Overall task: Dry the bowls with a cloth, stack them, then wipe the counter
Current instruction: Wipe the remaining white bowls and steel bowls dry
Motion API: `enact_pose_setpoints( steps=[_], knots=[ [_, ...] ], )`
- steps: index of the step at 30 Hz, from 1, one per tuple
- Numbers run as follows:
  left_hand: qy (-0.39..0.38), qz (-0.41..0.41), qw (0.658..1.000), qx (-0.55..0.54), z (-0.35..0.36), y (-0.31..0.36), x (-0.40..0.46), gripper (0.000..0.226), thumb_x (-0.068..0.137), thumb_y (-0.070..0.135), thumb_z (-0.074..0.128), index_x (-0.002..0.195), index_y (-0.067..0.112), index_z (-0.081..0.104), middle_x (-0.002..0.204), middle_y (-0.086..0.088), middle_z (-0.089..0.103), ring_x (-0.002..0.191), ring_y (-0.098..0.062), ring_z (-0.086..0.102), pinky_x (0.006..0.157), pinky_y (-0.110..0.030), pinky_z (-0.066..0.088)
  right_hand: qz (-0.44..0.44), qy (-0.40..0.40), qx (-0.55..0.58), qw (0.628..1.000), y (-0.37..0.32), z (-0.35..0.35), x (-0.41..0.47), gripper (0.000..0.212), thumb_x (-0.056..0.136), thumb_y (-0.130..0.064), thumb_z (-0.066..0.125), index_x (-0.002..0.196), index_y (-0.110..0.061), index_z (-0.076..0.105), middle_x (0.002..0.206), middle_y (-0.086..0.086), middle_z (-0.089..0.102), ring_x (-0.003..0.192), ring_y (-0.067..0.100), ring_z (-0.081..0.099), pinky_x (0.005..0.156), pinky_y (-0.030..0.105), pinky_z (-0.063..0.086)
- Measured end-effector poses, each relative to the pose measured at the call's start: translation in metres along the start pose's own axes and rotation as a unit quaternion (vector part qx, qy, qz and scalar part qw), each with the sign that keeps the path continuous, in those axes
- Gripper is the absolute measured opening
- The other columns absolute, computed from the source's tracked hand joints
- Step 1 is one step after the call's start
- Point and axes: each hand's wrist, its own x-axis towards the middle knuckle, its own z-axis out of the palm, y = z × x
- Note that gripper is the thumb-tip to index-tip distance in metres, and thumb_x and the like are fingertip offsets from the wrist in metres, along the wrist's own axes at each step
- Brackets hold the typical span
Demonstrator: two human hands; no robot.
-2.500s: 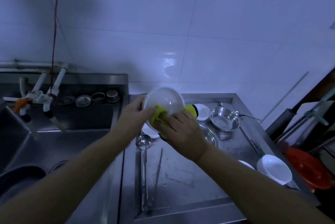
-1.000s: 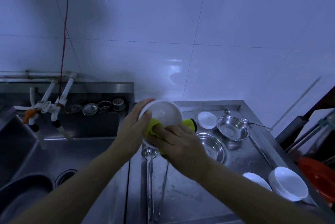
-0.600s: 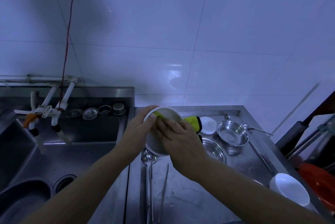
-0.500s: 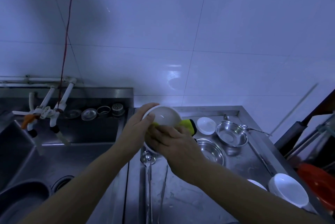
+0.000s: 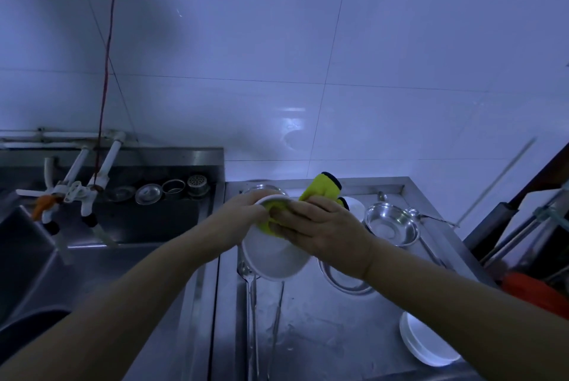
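Left hand (image 5: pixel 243 214): grips the far rim of a white bowl (image 5: pixel 274 260), fingers curled over the edge, holding it tilted in the air above the bench (image 5: pixel 323 334).
Right hand (image 5: pixel 323 231): presses a yellow cloth (image 5: pixel 321 188) against the bowl's upper side, fingers bent round the cloth; the free end of the cloth sticks up beyond the knuckles.
Bowl: held between both hands, its underside turned toward the person; whether the cloth reaches inside cannot be told.
Right of the hands: a steel bowl (image 5: pixel 391 223) on the bench, and a small white dish (image 5: pixel 354 206) just behind the right hand.
Under the right wrist: a second steel bowl (image 5: pixel 345 283), partly hidden.
Near the right forearm: stacked white bowls (image 5: pixel 425 346) at the bench's near edge.
Below the hands: a ladle (image 5: pixel 251 303) lying lengthwise on the bench.
Left of the hands: a sink (image 5: pixel 92 257) with taps (image 5: pixel 70 192).
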Motion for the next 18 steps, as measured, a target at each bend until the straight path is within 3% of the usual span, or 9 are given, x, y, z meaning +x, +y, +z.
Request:
enact_pose_setpoints(
  steps=[2,5,8,10,13,14,16,18],
  knots=[
    [0.071,0.036,0.997,-0.008,0.002,0.000,0.000,0.038,0.062,0.030,0.053,0.096,0.040,0.067,0.093,0.008,0.068,0.084,-0.009,0.064,0.071,-0.028,0.051,0.099,0.010,0.029,0.995,-0.016,0.003,0.000,0.029,0.089,-0.006,0.057,0.113,-0.015,0.070,0.121,0.003,0.066,0.104,0.024,0.065,0.083,0.033,0.050],
    [0.193,0.058,0.979,-0.038,0.012,-0.008,0.001,0.038,0.064,0.027,0.048,0.098,0.035,0.065,0.101,0.001,0.064,0.094,-0.019,0.059,0.076,-0.037,0.049,0.234,0.024,0.073,0.969,-0.048,0.006,0.008,0.027,0.079,-0.008,0.066,0.104,-0.015,0.073,0.110,0.001,0.070,0.088,0.025,0.065,0.077,0.034,0.043],
    [0.236,0.070,0.967,-0.071,0.022,-0.014,0.000,0.036,0.067,0.021,0.044,0.092,0.036,0.065,0.095,0.008,0.064,0.088,-0.010,0.058,0.069,-0.029,0.045,0.315,0.027,0.146,0.937,-0.080,0.010,0.023,0.029,0.071,-0.010,0.069,0.099,-0.019,0.073,0.101,-0.003,0.071,0.079,0.025,0.061,0.070,0.033,0.040],
    [0.212,0.059,0.974,-0.051,0.019,-0.018,-0.002,0.037,0.068,0.021,0.045,0.093,0.038,0.066,0.096,0.012,0.065,0.091,-0.008,0.058,0.069,-0.027,0.044,0.300,0.039,0.169,0.938,-0.083,0.010,0.021,0.030,0.071,-0.007,0.069,0.098,-0.021,0.073,0.099,-0.003,0.071,0.075,0.024,0.060,0.067,0.032,0.041],
    [0.118,-0.022,0.993,0.002,0.005,-0.023,-0.005,0.043,0.064,0.023,0.047,0.095,0.046,0.066,0.103,0.000,0.064,0.097,-0.026,0.059,0.074,-0.037,0.050,0.157,0.025,0.129,0.979,-0.064,0.011,-0.002,0.015,0.086,-0.010,0.064,0.091,-0.021,0.073,0.100,-0.003,0.071,0.073,0.022,0.062,0.067,0.030,0.044],
    [0.088,-0.059,0.994,0.006,0.001,-0.024,-0.007,0.043,0.065,0.023,0.048,0.094,0.049,0.065,0.104,-0.003,0.064,0.094,-0.028,0.061,0.068,-0.038,0.053,0.113,0.012,0.120,0.986,-0.055,0.012,-0.009,0.014,0.088,-0.011,0.064,0.090,-0.022,0.073,0.101,-0.003,0.071,0.076,0.021,0.062,0.068,0.029,0.045],
    [0.042,-0.114,0.993,0.002,-0.002,-0.026,-0.010,0.040,0.074,0.022,0.051,0.100,0.050,0.062,0.105,-0.008,0.063,0.086,-0.027,0.064,0.055,-0.033,0.053,0.066,-0.014,0.114,0.991,-0.042,0.016,-0.018,0.013,0.087,-0.011,0.065,0.089,-0.022,0.072,0.102,-0.003,0.070,0.079,0.020,0.062,0.069,0.030,0.043],
    [0.015,-0.116,0.993,0.019,-0.003,-0.029,-0.013,0.034,0.089,0.021,0.050,0.113,0.046,0.054,0.110,-0.009,0.061,0.088,-0.025,0.065,0.060,-0.033,0.056,0.054,-0.048,0.130,0.989,-0.037,0.017,-0.019,0.014,0.082,-0.011,0.070,0.089,-0.024,0.072,0.100,-0.004,0.070,0.080,0.020,0.062,0.070,0.032,0.042]
  ],
)
